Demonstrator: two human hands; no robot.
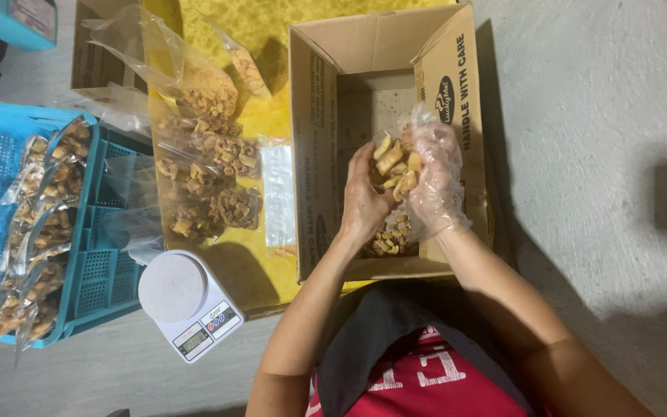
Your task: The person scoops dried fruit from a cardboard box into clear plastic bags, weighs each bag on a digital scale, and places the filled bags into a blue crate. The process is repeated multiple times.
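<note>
Grey concrete floor [580, 116]; yellow sheet [272, 31]; 2 hands cup snack pieces [395, 166], perhaps bagged.

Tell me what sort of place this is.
Probably an informal snack-packing spot on a bare concrete floor, not a factory line: a small kitchen scale, filled clear bags, a blue crate of more bags, and a cardboard box of loose pieces.

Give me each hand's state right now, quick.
Left hand: bare, cupped shut on snack pieces over the cardboard box.
Right hand: in a clear glove, shut on the same pieces.
</note>
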